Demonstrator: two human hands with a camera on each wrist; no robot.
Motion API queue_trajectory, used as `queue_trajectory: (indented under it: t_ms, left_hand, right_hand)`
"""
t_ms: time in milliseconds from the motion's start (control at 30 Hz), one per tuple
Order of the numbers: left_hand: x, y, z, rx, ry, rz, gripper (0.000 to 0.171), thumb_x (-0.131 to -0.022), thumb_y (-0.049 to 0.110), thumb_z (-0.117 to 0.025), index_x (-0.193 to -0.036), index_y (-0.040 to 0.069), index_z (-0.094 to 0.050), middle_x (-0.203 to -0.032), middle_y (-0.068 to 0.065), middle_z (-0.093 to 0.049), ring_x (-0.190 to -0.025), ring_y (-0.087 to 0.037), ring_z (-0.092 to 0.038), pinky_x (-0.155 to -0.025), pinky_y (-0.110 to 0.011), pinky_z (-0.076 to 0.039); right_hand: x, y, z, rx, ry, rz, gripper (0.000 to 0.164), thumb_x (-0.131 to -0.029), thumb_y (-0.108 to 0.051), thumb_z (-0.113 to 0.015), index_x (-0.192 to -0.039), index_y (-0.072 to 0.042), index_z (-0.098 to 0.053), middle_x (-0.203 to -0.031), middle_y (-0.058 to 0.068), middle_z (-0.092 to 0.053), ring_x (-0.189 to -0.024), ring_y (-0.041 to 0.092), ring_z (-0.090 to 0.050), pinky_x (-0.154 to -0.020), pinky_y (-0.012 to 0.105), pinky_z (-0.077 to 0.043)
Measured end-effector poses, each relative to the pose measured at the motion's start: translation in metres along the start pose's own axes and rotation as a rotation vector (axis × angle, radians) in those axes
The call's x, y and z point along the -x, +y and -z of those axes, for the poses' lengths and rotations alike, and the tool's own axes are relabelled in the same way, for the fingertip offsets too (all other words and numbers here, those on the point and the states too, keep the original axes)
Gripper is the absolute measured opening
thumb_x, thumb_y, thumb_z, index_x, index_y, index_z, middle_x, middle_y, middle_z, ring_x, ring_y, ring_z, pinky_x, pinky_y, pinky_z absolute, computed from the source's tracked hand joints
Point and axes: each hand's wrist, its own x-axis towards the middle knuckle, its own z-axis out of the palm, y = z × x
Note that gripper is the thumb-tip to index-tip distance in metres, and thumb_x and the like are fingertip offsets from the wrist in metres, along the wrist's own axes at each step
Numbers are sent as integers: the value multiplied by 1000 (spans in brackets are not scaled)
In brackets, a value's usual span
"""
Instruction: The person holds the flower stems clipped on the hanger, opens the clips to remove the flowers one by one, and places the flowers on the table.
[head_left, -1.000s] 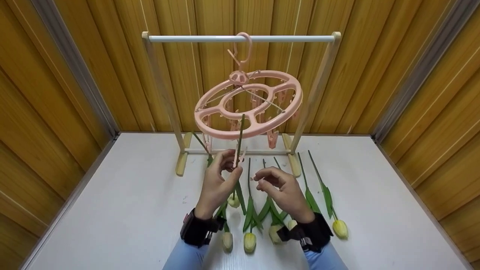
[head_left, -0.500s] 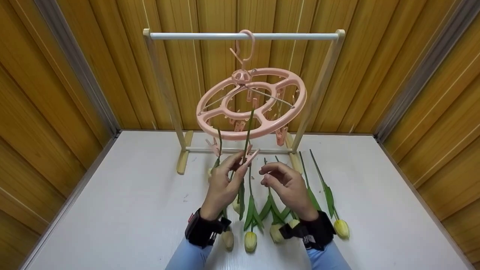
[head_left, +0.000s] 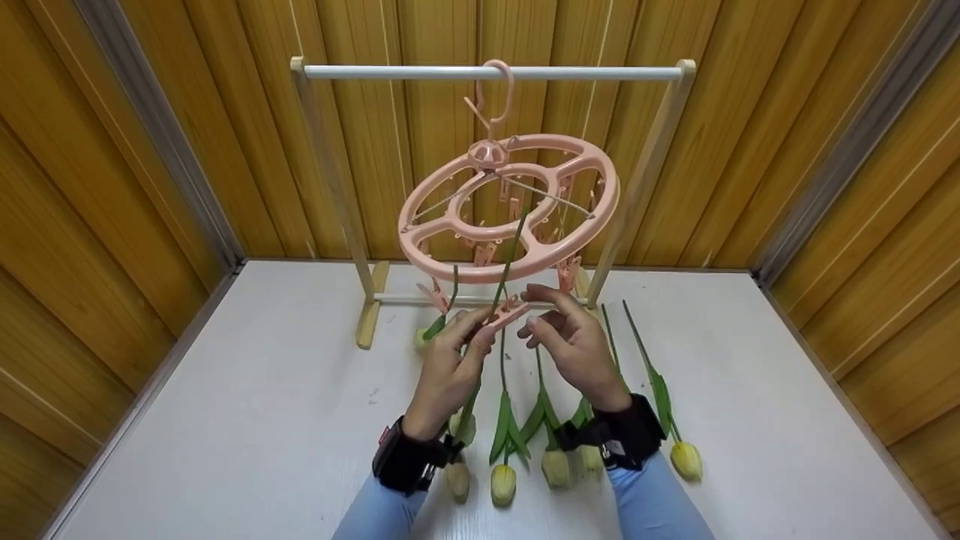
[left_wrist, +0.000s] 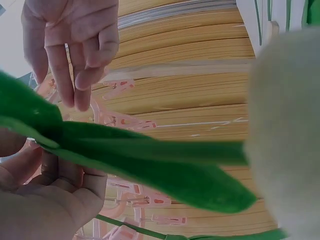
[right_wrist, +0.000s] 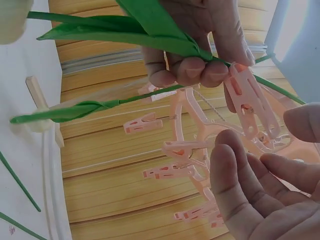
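A pale tulip (left_wrist: 165, 170) was held in mid-air above the surface (head_left: 262, 390), its stem tip pointing to 1 o'clock and its bloom toward 7 o'clock. The left hand (head_left: 450, 367) had its grip clamped on the stem and a pink clip (right_wrist: 252, 102) together, apparently to keep the two side by side. Whether the clip had bitten the stem could not be made out. At 3 o'clock from there, the right hand (head_left: 574, 345) held nothing, fingers loosely bent and apart, close to the clip, a placing that would suit steadying it. Toward 12 o'clock hung a pink ring hanger (head_left: 480, 275), hooked over a white rail (head_left: 375, 73) that bore it. Other tulips (head_left: 503, 484) lay below, blooms toward 6 o'clock.
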Motion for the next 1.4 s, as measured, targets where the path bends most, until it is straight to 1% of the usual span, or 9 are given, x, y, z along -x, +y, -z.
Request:
queue_trajectory:
  t_ms: [133, 267, 367, 600, 767, 900, 1067, 1300, 1400]
  left_hand:
    - [0, -1, -2, 4, -20, -5, 32, -107, 10, -54, -137, 5, -66, -95, -4, -65, -81, -15, -59, -73, -28, -49]
    - [0, 0, -4, 32, -45, 26, 33, -109, 15, -53, -139, 9, -65, -95, -2, -63, -83, -14, -60, -74, -28, -50]
    - [1, -1, -5, 32, -53, 37, 34, -109, 16, -53, -141, 11, -64, -94, -6, -63, -83, -14, -59, -74, -28, -50]
    - [1, -1, -3, 35, -86, 51, 36, -109, 16, -52, -143, 8, -61, -103, -11, -67, -85, -18, -60, -76, -29, -50]
    - [1, -2, 1, 9, -106, 63, 37, -108, 13, -55, -142, 0, -59, -99, -12, -69, -82, -16, -61, -76, -31, -49]
    - [1, -3, 5, 4, -124, 81, 38, -106, 12, -58, -142, -2, -58, -104, -11, -71, -90, -20, -65, -81, -32, -51]
    - [1, -3, 10, -47, -161, 77, 35, -105, 11, -59, -138, -2, -61, -107, -10, -71, -96, -23, -66, -84, -35, -52]
    - [1, -5, 16, -93, -223, 113, 30, -106, 10, -57, -132, -2, -65, -115, -14, -72, -105, -26, -68, -93, -43, -54]
    - [2, -6, 18, -104, -243, 110, 27, -107, 11, -57, -129, -1, -67, -118, -14, -72, -108, -27, -68, -94, -45, -54]
  right_hand:
    - [-5, 2, -1, -2, -30, 15, 40, -103, 6, -54, -142, 13, -50, -130, 31, -59, -89, 18, -70, -74, 25, -57]
    - [-6, 6, -2, -12, -53, 39, 41, -104, 5, -53, -143, 13, -48, -124, 31, -59, -89, 24, -70, -73, 26, -56]
    - [-4, 8, -3, -11, -58, 52, 41, -104, 6, -52, -143, 13, -48, -121, 29, -60, -88, 24, -70, -72, 26, -56]
    - [-1, 8, -2, -5, -13, 43, 33, -103, 7, -53, -135, 14, -54, -110, 23, -68, -83, 17, -70, -70, 26, -56]
    - [3, 8, 0, 4, 16, 63, 31, -103, 5, -54, -133, 14, -56, -113, 24, -67, -82, 17, -69, -70, 26, -57]
    - [7, 8, 1, 2, 57, 69, 32, -102, 6, -56, -133, 13, -57, -115, 22, -67, -83, 16, -69, -71, 25, -57]
    - [13, 7, 3, 2, 107, 35, 34, -103, 4, -57, -136, 13, -55, -119, 20, -69, -86, 15, -69, -74, 24, -57]
    - [16, 8, 3, 30, 165, 6, 33, -103, 1, -58, -135, 11, -56, -120, 26, -68, -85, 16, -69, -73, 25, -56]
    - [17, 10, 3, 40, 172, 11, 32, -103, 1, -58, -134, 10, -57, -120, 27, -68, -84, 16, -69, -73, 24, -56]
